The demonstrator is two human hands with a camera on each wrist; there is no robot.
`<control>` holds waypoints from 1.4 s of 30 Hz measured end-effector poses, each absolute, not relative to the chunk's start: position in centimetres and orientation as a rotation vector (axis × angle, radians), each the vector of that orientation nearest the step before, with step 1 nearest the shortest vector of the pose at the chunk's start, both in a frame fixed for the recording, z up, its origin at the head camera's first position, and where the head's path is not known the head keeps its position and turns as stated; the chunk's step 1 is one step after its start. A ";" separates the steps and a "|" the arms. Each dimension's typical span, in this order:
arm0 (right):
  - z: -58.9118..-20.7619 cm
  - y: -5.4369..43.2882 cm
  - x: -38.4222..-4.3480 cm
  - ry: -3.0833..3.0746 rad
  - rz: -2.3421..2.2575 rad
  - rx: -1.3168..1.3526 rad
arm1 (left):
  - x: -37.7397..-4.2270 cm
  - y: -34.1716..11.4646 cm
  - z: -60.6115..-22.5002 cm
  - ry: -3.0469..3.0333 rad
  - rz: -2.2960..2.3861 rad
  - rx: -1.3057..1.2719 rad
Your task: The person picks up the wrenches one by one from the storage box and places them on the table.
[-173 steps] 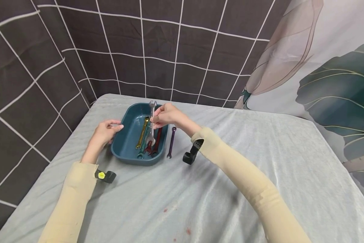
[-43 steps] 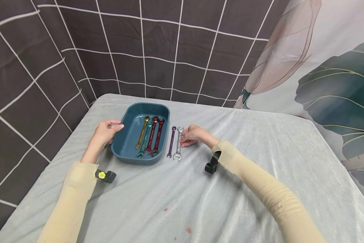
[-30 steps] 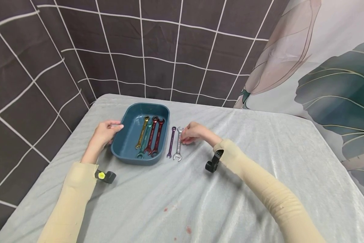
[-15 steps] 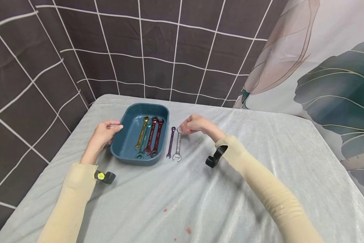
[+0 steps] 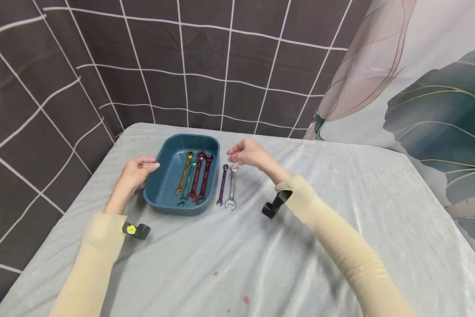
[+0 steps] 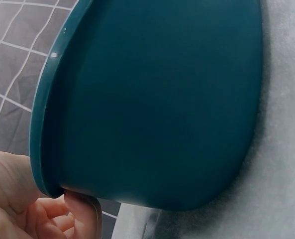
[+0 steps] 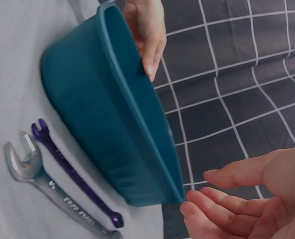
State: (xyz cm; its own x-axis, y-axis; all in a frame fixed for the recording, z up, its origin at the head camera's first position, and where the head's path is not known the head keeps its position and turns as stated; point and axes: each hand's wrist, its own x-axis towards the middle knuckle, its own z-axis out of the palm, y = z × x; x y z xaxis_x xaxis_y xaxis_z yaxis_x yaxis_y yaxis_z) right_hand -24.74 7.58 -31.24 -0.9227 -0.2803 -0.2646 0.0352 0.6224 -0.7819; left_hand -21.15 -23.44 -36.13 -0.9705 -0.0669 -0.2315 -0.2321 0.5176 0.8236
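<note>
My left hand [image 5: 137, 173] grips the left rim of a blue plastic basin [image 5: 154, 200]; in the left wrist view its fingers [image 6: 82, 211] bend under the rim. Inside the basin lie a gold wrench [image 5: 184, 174], a teal wrench [image 5: 188, 181] and two dark red wrenches [image 5: 196, 177]. On the cloth to its right, a small purple wrench [image 5: 222, 185] and a larger silver wrench [image 5: 232, 189] lie side by side. Over the silver wrench's far end hovers my right hand [image 5: 251, 154], holding nothing, its thumb and fingers apart in the right wrist view.
A pale grey cloth [image 5: 300, 246] with soft folds covers the table. Dark grid-patterned fabric [image 5: 205, 97] hangs behind and to the left, and a leaf-print curtain [image 5: 431, 110] hangs at the right.
My right hand took the silver wrench from the basin, laid it beside the purple one and let go. It has since lifted away and drifted toward the basin. The left hand stayed put.
</note>
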 end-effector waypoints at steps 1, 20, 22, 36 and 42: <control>-31.1 7.5 -24.7 2.498 -1.209 -0.207 | -21.1 -23.4 -36.2 2.584 1.439 -0.261; -27.9 3.8 -24.5 2.634 -1.028 -0.375 | -21.2 -23.5 -36.3 2.587 1.438 -0.270; -27.8 3.3 -24.5 2.646 -1.013 -0.395 | -21.2 -23.6 -36.3 2.589 1.437 -0.269; -27.4 0.9 -24.4 2.651 -1.010 -0.468 | -21.2 -23.5 -36.3 2.588 1.437 -0.266; -27.1 -0.2 -24.2 2.622 -1.012 -0.476 | -21.3 -23.6 -36.2 2.580 1.457 -0.250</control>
